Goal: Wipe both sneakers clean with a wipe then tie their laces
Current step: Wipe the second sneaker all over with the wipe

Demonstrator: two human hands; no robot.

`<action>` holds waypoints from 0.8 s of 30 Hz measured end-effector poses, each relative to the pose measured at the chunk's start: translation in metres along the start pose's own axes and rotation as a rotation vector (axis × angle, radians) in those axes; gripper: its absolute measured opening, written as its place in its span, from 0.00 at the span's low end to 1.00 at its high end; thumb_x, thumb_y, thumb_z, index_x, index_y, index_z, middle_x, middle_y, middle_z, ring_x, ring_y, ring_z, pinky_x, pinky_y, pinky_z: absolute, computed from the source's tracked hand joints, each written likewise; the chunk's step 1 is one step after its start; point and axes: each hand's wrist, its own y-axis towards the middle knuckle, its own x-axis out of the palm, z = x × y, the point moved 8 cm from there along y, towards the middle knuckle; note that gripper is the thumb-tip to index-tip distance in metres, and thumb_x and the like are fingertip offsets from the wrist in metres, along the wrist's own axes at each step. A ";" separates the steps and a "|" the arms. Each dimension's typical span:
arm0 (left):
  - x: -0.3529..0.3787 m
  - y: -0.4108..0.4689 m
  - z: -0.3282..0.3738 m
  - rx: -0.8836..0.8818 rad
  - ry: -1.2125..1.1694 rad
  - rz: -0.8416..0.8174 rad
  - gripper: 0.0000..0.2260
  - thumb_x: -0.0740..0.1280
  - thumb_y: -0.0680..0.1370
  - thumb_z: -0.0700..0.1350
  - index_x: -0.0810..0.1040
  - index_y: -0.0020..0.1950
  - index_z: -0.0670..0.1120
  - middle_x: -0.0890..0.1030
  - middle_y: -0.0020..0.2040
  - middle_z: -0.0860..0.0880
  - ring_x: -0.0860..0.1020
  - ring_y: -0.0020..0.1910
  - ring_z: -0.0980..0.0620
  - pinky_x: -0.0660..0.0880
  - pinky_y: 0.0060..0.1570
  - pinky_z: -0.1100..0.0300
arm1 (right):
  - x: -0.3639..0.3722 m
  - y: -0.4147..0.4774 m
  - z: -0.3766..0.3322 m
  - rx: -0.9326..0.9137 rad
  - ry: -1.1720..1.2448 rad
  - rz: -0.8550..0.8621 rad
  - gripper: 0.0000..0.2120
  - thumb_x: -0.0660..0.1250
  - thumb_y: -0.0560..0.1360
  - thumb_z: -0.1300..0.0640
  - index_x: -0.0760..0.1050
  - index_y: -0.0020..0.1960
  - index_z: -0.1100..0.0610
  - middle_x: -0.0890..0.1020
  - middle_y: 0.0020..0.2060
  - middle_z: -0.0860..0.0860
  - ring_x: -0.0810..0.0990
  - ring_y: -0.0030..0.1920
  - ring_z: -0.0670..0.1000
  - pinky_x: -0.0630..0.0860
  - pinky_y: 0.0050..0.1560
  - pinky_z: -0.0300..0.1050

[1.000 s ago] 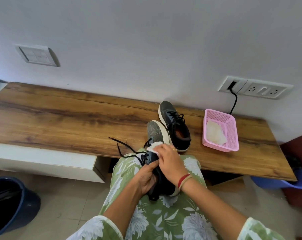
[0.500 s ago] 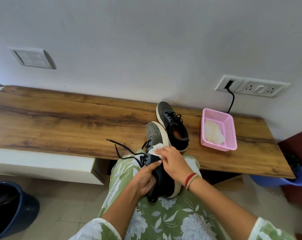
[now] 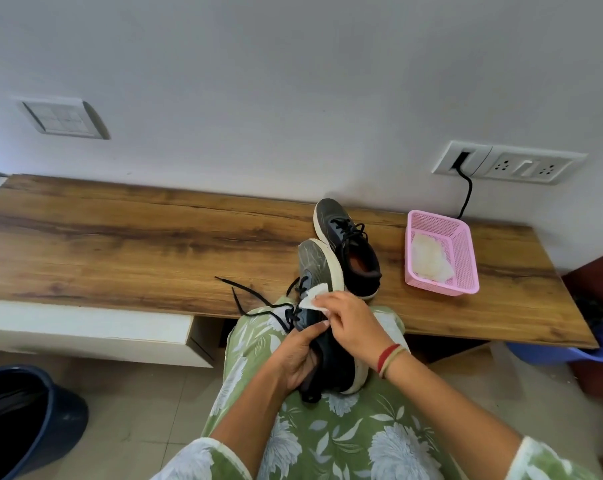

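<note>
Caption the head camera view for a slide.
Right hand holds a wipe against the sneaker that the left hand grips on the lap.

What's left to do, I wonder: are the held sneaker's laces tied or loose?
Loose: the laces trail untied from the sneaker over the bench.

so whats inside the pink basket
A crumpled whitish pile, likely wipes, lies in the pink basket, toward its left side. The floor under the pile is covered, and how many pieces it holds cannot be told.
</note>
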 end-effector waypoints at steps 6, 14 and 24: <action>0.000 0.000 0.000 -0.005 0.048 0.011 0.15 0.64 0.76 0.34 0.74 0.63 0.37 0.80 0.57 0.36 0.81 0.53 0.42 0.80 0.49 0.52 | -0.034 0.028 0.006 0.070 0.041 0.091 0.14 0.59 0.77 0.65 0.77 0.59 0.60 0.79 0.56 0.53 0.75 0.58 0.50 0.67 0.61 0.40; 0.003 -0.003 -0.003 -0.016 0.084 -0.004 0.11 0.64 0.75 0.35 0.76 0.56 0.37 0.82 0.47 0.36 0.83 0.45 0.43 0.81 0.42 0.53 | 0.000 -0.010 -0.013 -0.090 -0.090 -0.015 0.18 0.55 0.74 0.63 0.77 0.59 0.62 0.78 0.56 0.56 0.73 0.59 0.54 0.65 0.62 0.40; 0.002 -0.011 0.002 -0.016 0.139 0.035 0.17 0.68 0.73 0.44 0.78 0.59 0.38 0.82 0.54 0.40 0.82 0.51 0.45 0.78 0.50 0.53 | -0.041 -0.042 0.021 0.513 1.229 0.247 0.11 0.58 0.78 0.64 0.78 0.51 0.57 0.83 0.43 0.55 0.80 0.43 0.53 0.78 0.41 0.44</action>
